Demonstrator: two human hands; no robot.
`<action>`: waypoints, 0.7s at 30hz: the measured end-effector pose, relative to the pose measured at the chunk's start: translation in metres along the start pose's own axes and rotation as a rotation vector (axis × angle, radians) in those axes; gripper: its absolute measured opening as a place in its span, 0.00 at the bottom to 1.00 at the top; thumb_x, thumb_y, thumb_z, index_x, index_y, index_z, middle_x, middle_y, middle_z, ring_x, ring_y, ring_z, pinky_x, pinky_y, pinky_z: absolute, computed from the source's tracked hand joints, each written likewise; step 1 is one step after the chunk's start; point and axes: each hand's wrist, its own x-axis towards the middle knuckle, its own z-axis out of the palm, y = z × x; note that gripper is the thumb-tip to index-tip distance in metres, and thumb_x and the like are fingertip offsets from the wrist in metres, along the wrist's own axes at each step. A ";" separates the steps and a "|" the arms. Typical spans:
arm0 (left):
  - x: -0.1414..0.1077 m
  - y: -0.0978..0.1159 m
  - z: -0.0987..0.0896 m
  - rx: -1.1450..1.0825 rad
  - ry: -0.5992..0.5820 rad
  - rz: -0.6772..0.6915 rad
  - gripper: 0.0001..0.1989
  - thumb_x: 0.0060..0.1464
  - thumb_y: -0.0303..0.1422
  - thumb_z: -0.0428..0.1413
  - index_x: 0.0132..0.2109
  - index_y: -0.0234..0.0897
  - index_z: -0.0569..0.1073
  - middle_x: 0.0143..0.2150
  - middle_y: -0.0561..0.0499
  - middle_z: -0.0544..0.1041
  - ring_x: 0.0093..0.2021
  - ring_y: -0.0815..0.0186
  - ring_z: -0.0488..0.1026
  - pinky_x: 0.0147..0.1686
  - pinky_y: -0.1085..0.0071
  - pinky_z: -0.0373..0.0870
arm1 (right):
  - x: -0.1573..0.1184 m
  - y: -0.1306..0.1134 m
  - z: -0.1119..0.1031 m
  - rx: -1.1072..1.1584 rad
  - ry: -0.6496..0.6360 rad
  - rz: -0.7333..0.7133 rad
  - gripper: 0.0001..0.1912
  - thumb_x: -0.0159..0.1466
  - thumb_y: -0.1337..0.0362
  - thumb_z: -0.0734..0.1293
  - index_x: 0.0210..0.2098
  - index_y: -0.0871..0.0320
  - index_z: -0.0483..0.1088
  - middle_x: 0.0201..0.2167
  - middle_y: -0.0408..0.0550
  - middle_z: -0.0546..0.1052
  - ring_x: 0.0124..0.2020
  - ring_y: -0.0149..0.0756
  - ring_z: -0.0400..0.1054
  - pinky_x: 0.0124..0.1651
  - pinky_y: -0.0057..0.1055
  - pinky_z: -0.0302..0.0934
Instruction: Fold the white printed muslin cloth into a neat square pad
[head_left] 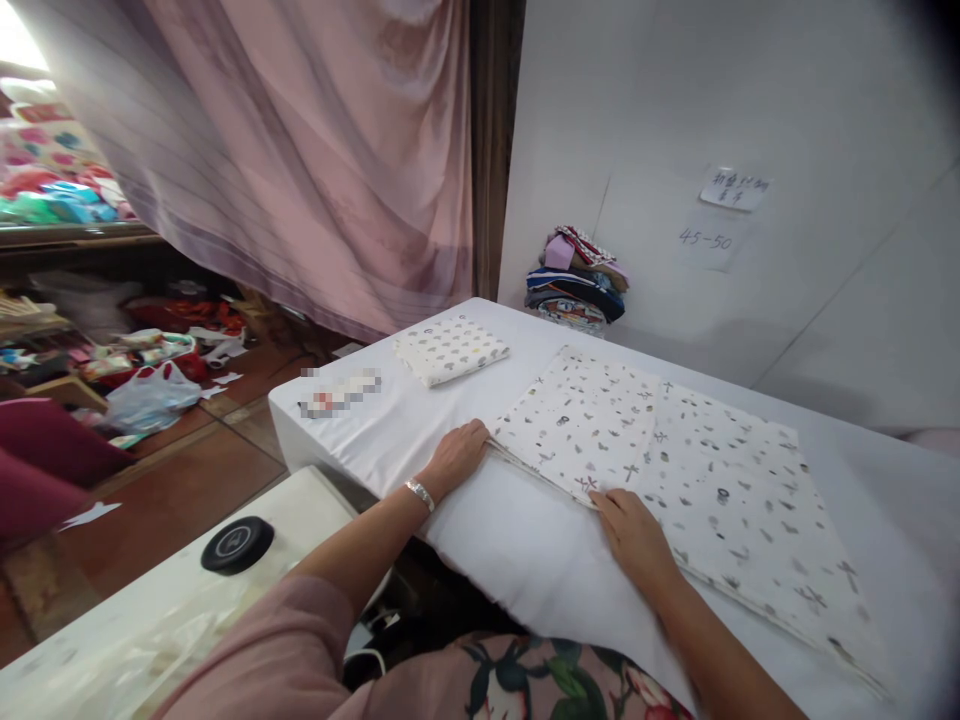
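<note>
A white cloth (739,500) with small grey and brown prints lies partly folded on the white-covered table (510,560). Its left part is doubled over, with the fold line running near the middle. My left hand (459,455), a silver bracelet at its wrist, pinches the near left corner. Farther right, the fingers of my right hand (630,530) are closed on the near edge, close to where the folded part ends. The thumbs' exact grip is partly hidden. Beyond my left hand sits a smaller folded white cloth (454,350) with a grey print.
A blurred-out item (337,393) lies at the table's left end. A stack of folded fabrics (577,280) stands by the wall. At lower left, a black round object (237,545) rests on a white surface. A pink curtain (337,150) hangs behind; bags and scraps litter the floor.
</note>
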 end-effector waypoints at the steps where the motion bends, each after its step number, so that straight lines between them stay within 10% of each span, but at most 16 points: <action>1: 0.001 0.000 0.000 -0.003 -0.001 0.002 0.07 0.57 0.27 0.45 0.40 0.37 0.66 0.41 0.47 0.69 0.40 0.64 0.69 0.36 0.69 0.64 | 0.000 0.000 0.000 -0.003 0.006 -0.004 0.17 0.64 0.70 0.55 0.47 0.57 0.70 0.37 0.51 0.71 0.39 0.38 0.63 0.42 0.32 0.61; 21: 0.003 0.005 -0.008 -0.010 -0.079 -0.226 0.06 0.54 0.28 0.46 0.39 0.39 0.66 0.36 0.49 0.75 0.36 0.62 0.72 0.31 0.69 0.60 | -0.001 0.001 0.002 0.020 -0.015 0.005 0.17 0.65 0.71 0.55 0.49 0.59 0.69 0.38 0.52 0.70 0.40 0.39 0.62 0.43 0.34 0.60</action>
